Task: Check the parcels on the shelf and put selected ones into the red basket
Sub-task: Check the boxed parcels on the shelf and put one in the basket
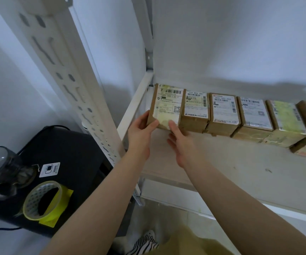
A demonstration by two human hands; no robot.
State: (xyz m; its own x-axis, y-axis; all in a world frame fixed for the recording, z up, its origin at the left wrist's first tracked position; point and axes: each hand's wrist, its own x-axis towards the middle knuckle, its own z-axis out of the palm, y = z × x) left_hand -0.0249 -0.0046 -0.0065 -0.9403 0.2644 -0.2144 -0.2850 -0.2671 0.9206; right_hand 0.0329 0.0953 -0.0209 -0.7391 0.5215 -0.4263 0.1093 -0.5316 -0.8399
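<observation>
Left grip [141, 127] clamped on end parcel [166, 105], thumb over label face; right grip [180, 142] fingers apart, touching its bottom edge, likely steadying it for label check; shelf [240, 162] under both, red basket unseen

Matt brown cardboard parcels [194, 115], paper-labelled

Bare forearms, yellowish garment [189, 243], striped footwear [144, 242]

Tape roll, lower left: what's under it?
The tape roll lies on a black case, over a yellow sheet that sticks out beneath it. How far the sheet reaches under the roll is hidden.
</observation>
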